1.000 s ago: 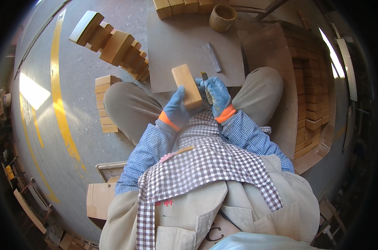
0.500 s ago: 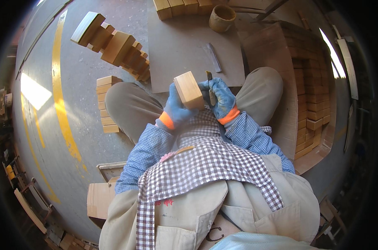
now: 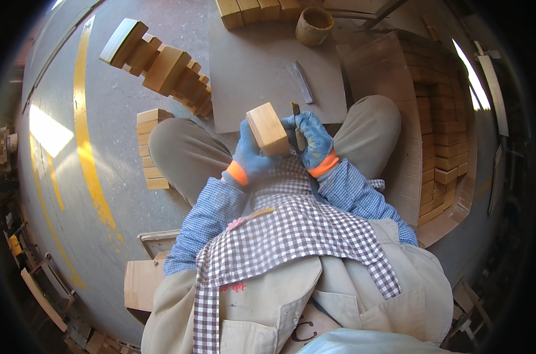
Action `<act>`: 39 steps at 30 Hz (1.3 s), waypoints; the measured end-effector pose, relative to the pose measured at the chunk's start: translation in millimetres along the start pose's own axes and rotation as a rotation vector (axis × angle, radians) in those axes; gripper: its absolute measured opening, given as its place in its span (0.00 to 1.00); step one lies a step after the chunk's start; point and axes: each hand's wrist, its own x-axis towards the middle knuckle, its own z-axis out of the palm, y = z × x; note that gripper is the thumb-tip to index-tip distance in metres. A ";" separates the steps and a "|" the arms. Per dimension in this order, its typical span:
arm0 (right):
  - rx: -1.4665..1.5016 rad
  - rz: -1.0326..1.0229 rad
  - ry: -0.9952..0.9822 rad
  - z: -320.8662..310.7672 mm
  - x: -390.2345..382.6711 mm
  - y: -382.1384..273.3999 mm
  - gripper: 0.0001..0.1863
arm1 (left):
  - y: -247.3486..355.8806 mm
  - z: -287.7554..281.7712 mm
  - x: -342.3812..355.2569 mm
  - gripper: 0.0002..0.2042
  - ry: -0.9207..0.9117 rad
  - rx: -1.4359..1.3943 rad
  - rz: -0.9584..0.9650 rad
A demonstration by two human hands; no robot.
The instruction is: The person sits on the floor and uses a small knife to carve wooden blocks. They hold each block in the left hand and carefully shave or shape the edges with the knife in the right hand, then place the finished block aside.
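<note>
My left hand (image 3: 248, 152), in a blue glove with an orange cuff, grips a pale wooden block (image 3: 267, 127) from the left side and below, tilted so that an end or narrow face points up. My right hand (image 3: 312, 141), gloved alike, is closed on a small narrow tool (image 3: 297, 127) with a dark handle and worn yellowish parts, held upright just right of the block. Whether its fingertips touch the block I cannot tell. A flat grey strip (image 3: 303, 82) lies on the grey board (image 3: 250, 71) beyond my hands.
A staggered stack of blocks (image 3: 164, 68) and a shorter pile (image 3: 153, 150) stand on the left. More blocks (image 3: 250, 10) and a crusted container (image 3: 313, 26) sit at the back. A cardboard box (image 3: 401, 76) packed with blocks is on the right; another carton (image 3: 139, 283) lies low left.
Since a second ago the block has been turned from lying lengthwise to more end-up in my left hand, which moved slightly up. My right hand shifted slightly right with the tool.
</note>
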 end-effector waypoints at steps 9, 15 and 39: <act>-0.020 -0.010 0.088 0.7 16.9 -5.5 0.09 | 15.0 -12.0 28.3 0.34 0.049 -0.700 -0.309; -0.008 -0.194 0.259 -30.9 41.0 -31.8 0.09 | 38.3 -61.2 108.7 0.30 0.086 -0.648 -0.096; -0.463 -0.248 0.594 -117.9 146.2 4.5 0.14 | 64.0 -39.2 404.9 0.18 0.424 -0.228 -0.407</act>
